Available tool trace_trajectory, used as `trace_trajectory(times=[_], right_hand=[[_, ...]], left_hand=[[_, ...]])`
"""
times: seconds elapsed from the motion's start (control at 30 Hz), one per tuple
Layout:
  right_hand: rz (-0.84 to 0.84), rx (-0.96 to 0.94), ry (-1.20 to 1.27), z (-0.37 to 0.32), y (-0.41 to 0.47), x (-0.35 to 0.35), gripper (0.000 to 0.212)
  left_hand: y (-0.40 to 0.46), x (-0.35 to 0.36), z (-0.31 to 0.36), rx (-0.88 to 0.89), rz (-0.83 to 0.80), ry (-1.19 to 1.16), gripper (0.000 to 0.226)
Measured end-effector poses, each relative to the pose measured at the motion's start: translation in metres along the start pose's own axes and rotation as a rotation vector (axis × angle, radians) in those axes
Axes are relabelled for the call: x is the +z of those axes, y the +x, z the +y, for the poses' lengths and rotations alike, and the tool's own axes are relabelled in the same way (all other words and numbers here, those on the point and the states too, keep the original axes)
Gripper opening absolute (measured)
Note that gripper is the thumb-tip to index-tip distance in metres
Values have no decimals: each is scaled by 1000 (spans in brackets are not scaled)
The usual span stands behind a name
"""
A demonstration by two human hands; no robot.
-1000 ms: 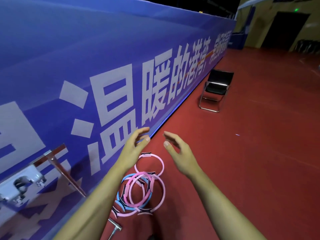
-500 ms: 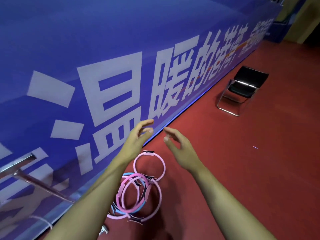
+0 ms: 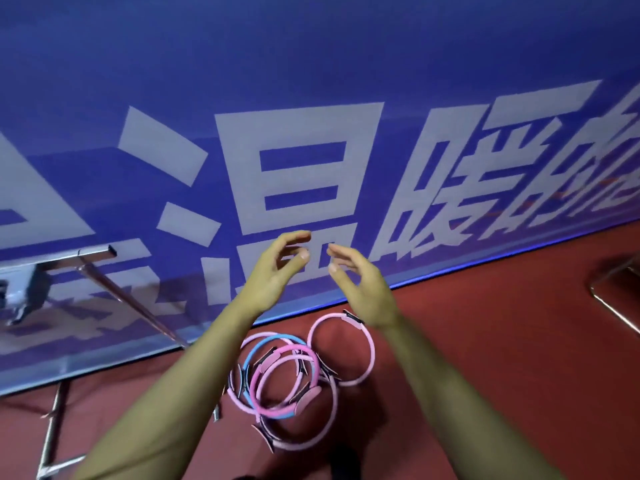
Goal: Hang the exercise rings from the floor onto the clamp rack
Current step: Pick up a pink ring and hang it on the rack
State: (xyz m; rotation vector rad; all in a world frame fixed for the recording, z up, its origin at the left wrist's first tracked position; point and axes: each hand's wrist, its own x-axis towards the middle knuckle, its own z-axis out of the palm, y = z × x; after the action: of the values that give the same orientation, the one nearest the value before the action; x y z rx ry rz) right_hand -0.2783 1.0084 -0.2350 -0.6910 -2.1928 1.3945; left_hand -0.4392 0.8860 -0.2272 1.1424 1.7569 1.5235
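Observation:
Several exercise rings lie in a loose pile on the red floor below my arms: pink rings [image 3: 277, 389] overlapping a blue ring [image 3: 254, 351], and one pale pink ring [image 3: 370, 355] lying apart to the right. My left hand [image 3: 273, 271] and my right hand [image 3: 360, 282] are raised side by side above the pile, fingers curled and apart, holding nothing. The metal clamp rack [image 3: 93, 252] stands at the left with its bar and slanted strut against the banner.
A blue banner wall [image 3: 311, 98] with large white characters fills the background and meets the floor just behind the rings. A folding chair's metal frame [image 3: 613, 303] shows at the right edge. The rack's floor leg [image 3: 52, 431] runs along the lower left.
The view has swung left and down, so the banner fills the frame and the chair has slid to the right edge. Both hands stay raised and empty, now closer together.

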Motion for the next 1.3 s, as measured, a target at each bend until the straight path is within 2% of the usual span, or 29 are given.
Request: trace_trajectory(times=[0.27,0.5,0.7,0.93,1.13,1.23,1.3], right_hand=[[-304,-36,-14,55,50,7,43],[-451,7,-52,142,81,73,39],[-529,74,-56,256,92,150,39],[-605,167,-168,429,84,239,38],[-823,348,-396,571,31,305,42],[-893,452,-463,619,10,329,46],[-927,431,-539,641,1,338,47]], left_hand=[[-6,7,-36,-139,259,19,38],[-12,1,-122,-274,276,33,43],[-16,-10,-237,-322,249,65,40],[-22,-32,-359,-282,217,112,36],[-35,-22,-460,-315,198,86,34],[-43,-17,-499,-341,182,65,34],[-49,-15,-522,-353,183,47,34]])
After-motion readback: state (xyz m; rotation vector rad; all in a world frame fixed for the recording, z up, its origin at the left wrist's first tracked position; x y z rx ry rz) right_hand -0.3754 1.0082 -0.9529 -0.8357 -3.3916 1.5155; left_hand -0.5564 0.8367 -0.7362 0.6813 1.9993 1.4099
